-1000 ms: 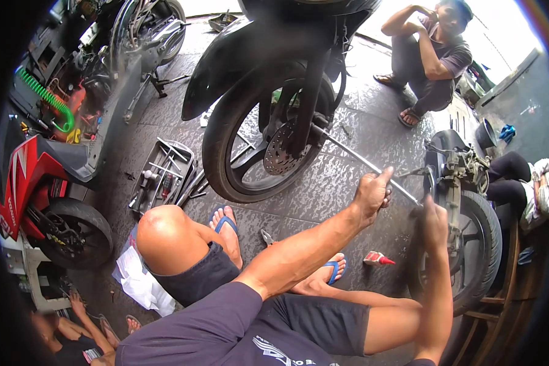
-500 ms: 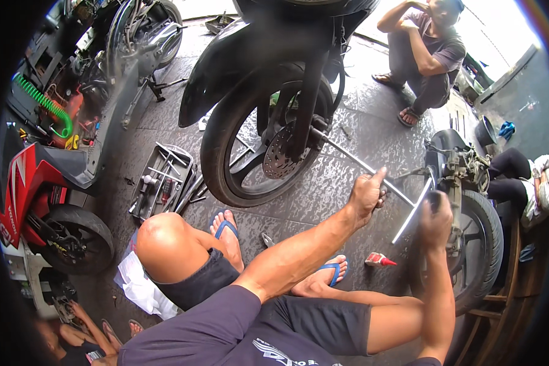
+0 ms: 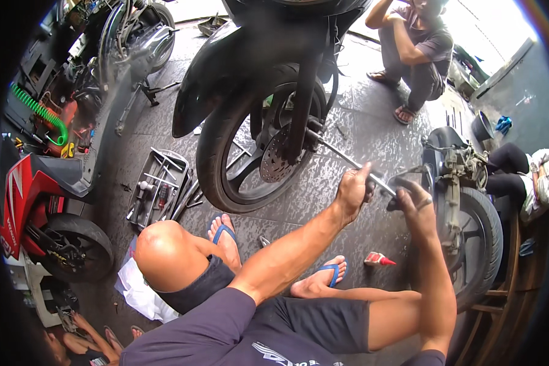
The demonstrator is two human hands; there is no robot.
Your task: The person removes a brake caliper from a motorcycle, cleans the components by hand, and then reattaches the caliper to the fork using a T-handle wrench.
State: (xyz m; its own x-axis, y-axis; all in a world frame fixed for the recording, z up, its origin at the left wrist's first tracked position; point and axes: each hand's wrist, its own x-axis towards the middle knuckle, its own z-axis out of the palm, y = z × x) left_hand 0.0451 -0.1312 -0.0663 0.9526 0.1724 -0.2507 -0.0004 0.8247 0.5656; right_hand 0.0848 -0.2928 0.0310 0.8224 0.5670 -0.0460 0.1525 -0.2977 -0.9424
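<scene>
A long metal T-handle wrench (image 3: 341, 154) reaches from the hub of a black motorcycle's front wheel (image 3: 210, 177) toward me, sloping down to the right. My left hand (image 3: 355, 194) is closed around the middle of its shaft, thumb lying along the top. At the handle end, my right hand (image 3: 416, 204) has its fingers curled about the wrench, thumb against the shaft's end. The crossbar is mostly hidden by those fingers and smeared by motion. Beside the wheel hub sits a drilled brake disc (image 3: 277, 155).
A tool tray (image 3: 158, 186) with wrenches and a screwdriver lies left of the wheel. By my foot stands a small white-and-red bottle (image 3: 377, 260). A partly stripped motorcycle (image 3: 469, 226) is at right, a red one (image 3: 30, 201) at left. Another person (image 3: 411, 55) squats at the back.
My right hand has moved left and closed in on the handle's head; the crossbar, plain before, is now mostly hidden. My left hand stays on the shaft. The whole view has shifted slightly.
</scene>
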